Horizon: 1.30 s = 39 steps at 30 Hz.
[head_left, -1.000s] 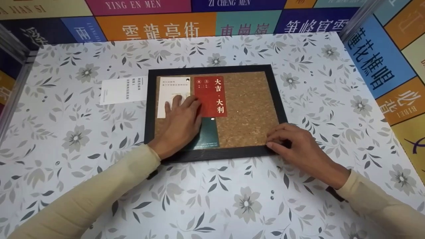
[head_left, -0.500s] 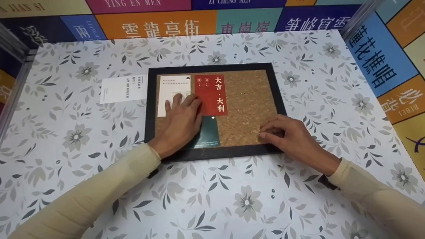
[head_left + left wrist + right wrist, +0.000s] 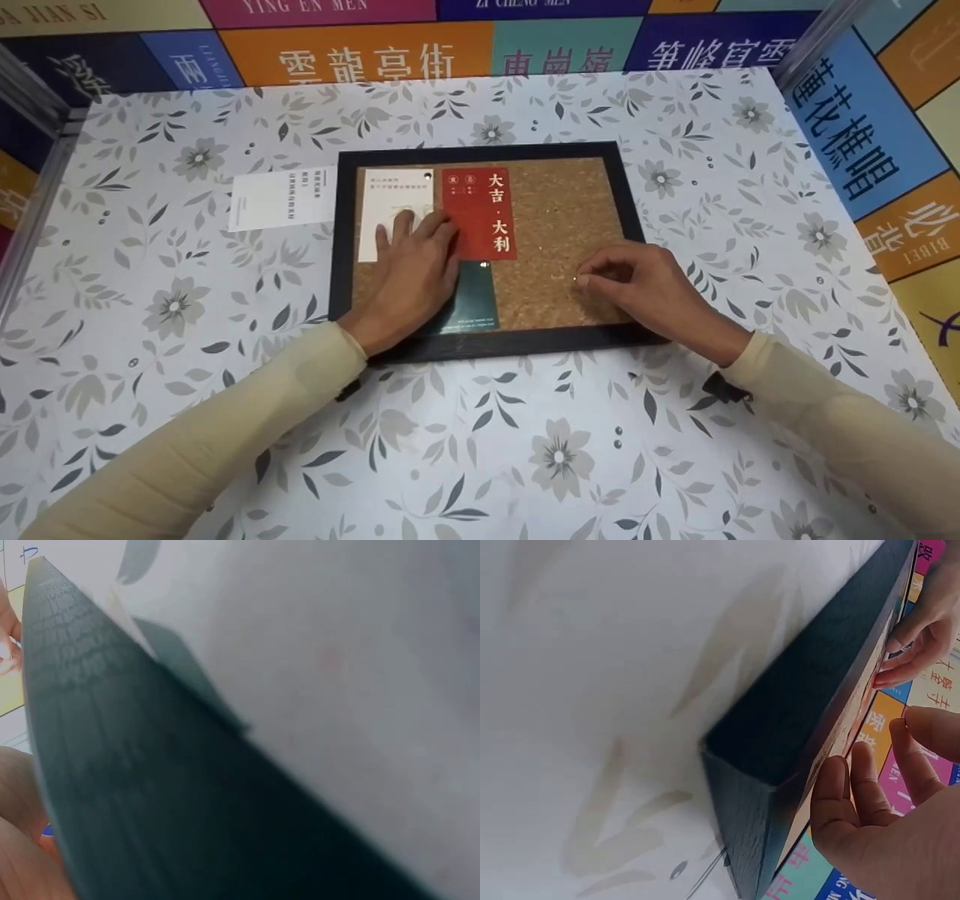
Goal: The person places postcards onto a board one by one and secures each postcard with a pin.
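A cork board (image 3: 555, 225) in a black frame (image 3: 487, 349) lies on the table. My left hand (image 3: 412, 277) rests on it, fingers spread over the lower part of a white card (image 3: 386, 191) and the left edge of a red card (image 3: 480, 217). Part of a dark green card (image 3: 474, 300) shows below the red one. Over the right side of the cork, my right hand (image 3: 637, 281) pinches a tiny shiny pin (image 3: 575, 279) between thumb and forefinger; the right wrist view shows these fingertips meeting, its other fingers (image 3: 831, 787) loosely bent.
Another white card (image 3: 279, 199) lies on the table left of the frame. Shiny round pin heads show on the white card and the green card. A flower-patterned cloth (image 3: 480, 450) covers the table, with colourful lettered panels (image 3: 360, 56) behind and at the sides.
My right hand has moved from the frame's lower right corner up and left over the cork, the pin still between its fingertips. My left hand stays in place on the cards.
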Available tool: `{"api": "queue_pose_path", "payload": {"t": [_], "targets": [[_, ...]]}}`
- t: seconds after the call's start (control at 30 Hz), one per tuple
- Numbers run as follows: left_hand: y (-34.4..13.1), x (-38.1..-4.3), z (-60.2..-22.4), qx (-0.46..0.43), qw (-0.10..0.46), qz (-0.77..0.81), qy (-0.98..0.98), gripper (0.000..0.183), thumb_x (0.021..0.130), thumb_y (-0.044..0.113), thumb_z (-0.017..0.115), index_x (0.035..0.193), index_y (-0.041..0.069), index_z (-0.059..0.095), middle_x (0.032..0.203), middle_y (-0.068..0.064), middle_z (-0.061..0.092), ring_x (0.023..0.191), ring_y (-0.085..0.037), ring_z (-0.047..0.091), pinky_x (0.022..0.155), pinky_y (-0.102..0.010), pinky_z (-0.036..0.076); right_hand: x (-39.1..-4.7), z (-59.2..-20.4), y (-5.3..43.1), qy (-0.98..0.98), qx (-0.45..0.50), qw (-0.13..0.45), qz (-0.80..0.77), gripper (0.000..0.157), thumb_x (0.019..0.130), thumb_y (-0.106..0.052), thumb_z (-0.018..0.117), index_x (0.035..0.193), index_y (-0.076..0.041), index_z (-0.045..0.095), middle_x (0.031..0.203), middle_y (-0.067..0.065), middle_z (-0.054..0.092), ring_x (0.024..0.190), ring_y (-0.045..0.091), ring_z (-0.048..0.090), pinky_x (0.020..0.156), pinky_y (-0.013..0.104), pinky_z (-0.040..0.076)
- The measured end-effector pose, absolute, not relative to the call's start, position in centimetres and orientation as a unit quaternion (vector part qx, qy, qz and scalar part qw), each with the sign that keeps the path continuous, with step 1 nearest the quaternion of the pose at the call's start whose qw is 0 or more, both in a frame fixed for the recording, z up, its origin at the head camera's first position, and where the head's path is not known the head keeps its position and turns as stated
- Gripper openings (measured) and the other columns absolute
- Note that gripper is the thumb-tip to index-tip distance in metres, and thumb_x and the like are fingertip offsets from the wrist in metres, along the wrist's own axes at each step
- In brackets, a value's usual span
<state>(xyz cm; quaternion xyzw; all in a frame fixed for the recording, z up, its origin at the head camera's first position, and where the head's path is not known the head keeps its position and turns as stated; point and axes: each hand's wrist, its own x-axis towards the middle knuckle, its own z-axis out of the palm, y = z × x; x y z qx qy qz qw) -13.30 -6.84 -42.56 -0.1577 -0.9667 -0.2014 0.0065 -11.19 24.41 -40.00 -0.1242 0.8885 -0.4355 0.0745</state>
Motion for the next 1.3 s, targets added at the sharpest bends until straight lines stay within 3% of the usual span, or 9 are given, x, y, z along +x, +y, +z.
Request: {"api": "queue_pose_path", "payload": {"t": [0.27, 0.63, 1.03, 1.2, 1.3], "targets": [[-6.9, -13.3, -42.5, -0.158, 0.006, -0.200, -0.967, 0.044, 0.112, 0.022, 0.060, 0.153, 0.007, 0.063, 0.162, -0.010, 0.055, 0.144, -0.042, 0.041, 0.119, -0.073, 0.030, -12.7, -39.6, 23.3, 0.889, -0.109, 0.093, -0.436, 0.007, 0.099, -0.009, 0.081, 0.104, -0.005, 0.086, 0.102, 0.008, 0.080, 0.089, 0.015, 0.069, 0.078, 0.021, 0.052], [-6.9, -13.4, -42.5, -0.161, 0.007, -0.208, -0.965, 0.044, 0.111, 0.021, 0.062, 0.153, 0.007, 0.063, 0.162, -0.010, 0.055, 0.143, -0.042, 0.041, 0.118, -0.073, 0.030, -14.1, -39.5, 22.2, 0.882, -0.096, 0.103, -0.449, 0.011, 0.100, -0.012, 0.081, 0.106, -0.004, 0.085, 0.104, 0.008, 0.081, 0.093, 0.014, 0.069, 0.083, 0.022, 0.052], [-6.7, -13.5, -42.6, -0.158, 0.005, -0.199, -0.967, 0.045, 0.111, 0.021, 0.062, 0.154, 0.007, 0.063, 0.162, -0.009, 0.055, 0.144, -0.042, 0.042, 0.118, -0.072, 0.032, -15.4, -39.0, 21.6, 0.872, -0.067, 0.109, -0.473, 0.018, 0.100, -0.016, 0.081, 0.109, 0.000, 0.084, 0.101, 0.004, 0.080, 0.086, 0.010, 0.064, 0.074, 0.021, 0.049], [-6.8, -13.5, -42.5, -0.158, 0.006, -0.202, -0.967, 0.043, 0.111, 0.021, 0.062, 0.152, 0.007, 0.064, 0.161, -0.009, 0.056, 0.142, -0.041, 0.043, 0.117, -0.073, 0.032, -16.1, -39.1, 21.3, 0.866, -0.068, 0.108, -0.483, 0.017, 0.100, -0.012, 0.079, 0.108, 0.002, 0.083, 0.101, 0.006, 0.080, 0.093, 0.011, 0.067, 0.081, 0.022, 0.051], [-6.8, -13.4, -42.5, -0.158, 0.007, -0.203, -0.966, 0.042, 0.111, 0.021, 0.062, 0.151, 0.007, 0.065, 0.160, -0.008, 0.057, 0.142, -0.041, 0.043, 0.117, -0.072, 0.032, -16.6, -39.3, 21.3, 0.859, -0.068, 0.110, -0.495, 0.016, 0.099, -0.010, 0.078, 0.108, 0.003, 0.083, 0.097, 0.004, 0.080, 0.087, 0.009, 0.066, 0.075, 0.020, 0.051]]}}
